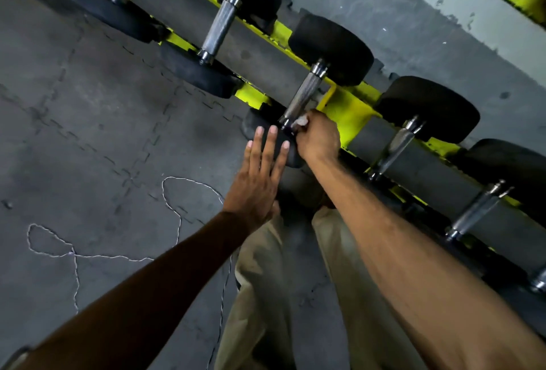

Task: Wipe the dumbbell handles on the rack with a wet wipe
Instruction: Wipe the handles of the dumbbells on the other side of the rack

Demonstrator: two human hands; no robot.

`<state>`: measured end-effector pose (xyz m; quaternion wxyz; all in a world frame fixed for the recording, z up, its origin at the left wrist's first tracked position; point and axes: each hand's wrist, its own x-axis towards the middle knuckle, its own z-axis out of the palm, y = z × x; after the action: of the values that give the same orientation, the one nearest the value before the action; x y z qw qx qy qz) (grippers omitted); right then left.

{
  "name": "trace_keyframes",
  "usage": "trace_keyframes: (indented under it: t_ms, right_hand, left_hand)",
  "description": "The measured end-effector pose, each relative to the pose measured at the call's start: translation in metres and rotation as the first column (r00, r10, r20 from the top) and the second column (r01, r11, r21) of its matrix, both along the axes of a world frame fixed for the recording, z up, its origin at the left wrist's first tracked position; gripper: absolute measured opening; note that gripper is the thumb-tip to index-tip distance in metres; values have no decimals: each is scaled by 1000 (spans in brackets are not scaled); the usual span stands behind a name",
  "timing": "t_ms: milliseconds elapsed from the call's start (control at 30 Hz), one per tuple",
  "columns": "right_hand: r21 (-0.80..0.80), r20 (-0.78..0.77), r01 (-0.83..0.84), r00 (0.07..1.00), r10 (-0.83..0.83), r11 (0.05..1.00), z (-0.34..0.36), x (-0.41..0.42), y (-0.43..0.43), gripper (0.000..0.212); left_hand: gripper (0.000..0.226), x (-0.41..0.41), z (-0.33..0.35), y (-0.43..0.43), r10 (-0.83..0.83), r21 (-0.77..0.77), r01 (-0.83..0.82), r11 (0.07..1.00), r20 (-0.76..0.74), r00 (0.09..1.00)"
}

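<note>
The right hand [319,139] is curled around a white wet wipe [302,121] and presses it on the near end of a knurled dumbbell handle [304,94]. The left hand [257,183] is flat, with straight fingers over this dumbbell's near black head [292,158]. The dumbbell lies on the yellow rack [348,112], between other dumbbells.
</note>
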<state>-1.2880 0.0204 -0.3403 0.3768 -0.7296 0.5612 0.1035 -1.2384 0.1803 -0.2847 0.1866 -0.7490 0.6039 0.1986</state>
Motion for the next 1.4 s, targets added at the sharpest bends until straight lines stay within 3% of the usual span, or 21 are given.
trace_keyframes:
  t_ms: [33, 100, 200, 233, 300, 367, 500, 567, 600, 667, 700, 733, 800, 900, 967, 1100, 1167, 1233, 1300, 1333, 1400]
  right_hand:
    - [97, 41, 138, 989, -143, 986, -8, -2, 2, 15]
    - [357, 141, 380, 881, -451, 853, -15, 0, -2, 13]
    - [738, 130, 518, 521, -844, 433, -6, 17, -37, 31]
    - [809, 84, 514, 379, -921, 285, -5, 24, -50, 30]
    - [875, 27, 476, 132, -991, 88, -11, 36, -68, 31]
    - [892, 42, 451, -1, -999, 37, -20, 44, -71, 33]
    - [825, 178, 555, -71, -982, 109, -22, 45, -47, 17]
    - [736, 264, 658, -65, -962, 157, -24, 41, -34, 19]
    - [622, 381, 733, 21, -924, 273, -24, 39, -28, 17]
    - [165, 576, 786, 414, -705, 596, -29, 33, -19, 9]
    - [-92, 560, 670, 647, -518, 737, -28, 28, -15, 5]
    - [-292, 482, 500, 813, -326, 815, -31, 21, -12, 5]
    - [-542, 309, 182, 951, -7, 821, -25, 9, -13, 16]
    - [-732, 193, -53, 940, 282, 679, -24, -5, -31, 25]
    - [-756, 104, -199, 904, 415, 623, -27, -7, -41, 36]
    - [-651, -141, -479, 839, 526, 589, -17, 7, -50, 34]
    - [-541, -200, -552, 817, 540, 635, -5, 17, -55, 28]
    - [-357, -174, -728, 668, 724, 585, 1, 30, -53, 24]
    - [-151, -78, -875, 474, 877, 459, 12, 39, -50, 21]
    - [-119, -92, -885, 462, 882, 451, 17, 40, -55, 20]
    - [-206, -211, -801, 597, 774, 562, 22, 35, -72, 22]
  left_hand:
    - [122, 0, 1, 0, -1, -7, 1, 1000, -15, 1000]
    - [118, 1, 1, 1, -3, -9, 3, 1000, -28, 1000]
    - [111, 1, -5, 2, 9, -45, -10, 999, -33, 999]
    - [111, 1, -6, 2, 13, -50, -15, 999, -51, 999]
    - [112, 1, -7, 4, 0, -55, -4, 999, -68, 998]
    - [113, 3, -7, 4, -23, -59, 19, 998, -60, 998]
    - [115, 8, -4, 6, -51, -47, 47, 998, -80, 996]
    - [112, 11, -2, 8, -61, -43, 58, 997, -80, 995]
    - [110, 13, -1, 8, -64, -48, 60, 997, -84, 994]
    - [109, 15, 1, 7, -68, -58, 63, 996, -89, 994]
    - [109, 15, 1, 7, -67, -60, 62, 996, -92, 994]
    - [109, 16, 1, 7, -65, -61, 59, 996, -99, 993]
    - [108, 16, 1, 7, -65, -61, 59, 996, -112, 992]
    - [111, 19, 0, 9, -81, -40, 78, 996, -100, 992]
    - [114, 20, 0, 9, -95, -34, 92, 995, -86, 992]
    - [118, 19, 1, 8, -117, -25, 115, 993, -79, 990]
    - [118, 18, 1, 7, -116, -23, 115, 993, -70, 991]
    - [115, 18, 1, 7, -111, -22, 110, 994, -56, 992]
    - [113, 17, 1, 7, -109, -21, 108, 994, -40, 993]
    - [113, 17, 1, 7, -111, -16, 111, 994, -36, 993]
    - [113, 15, 1, 7, -115, -10, 114, 993, -40, 993]
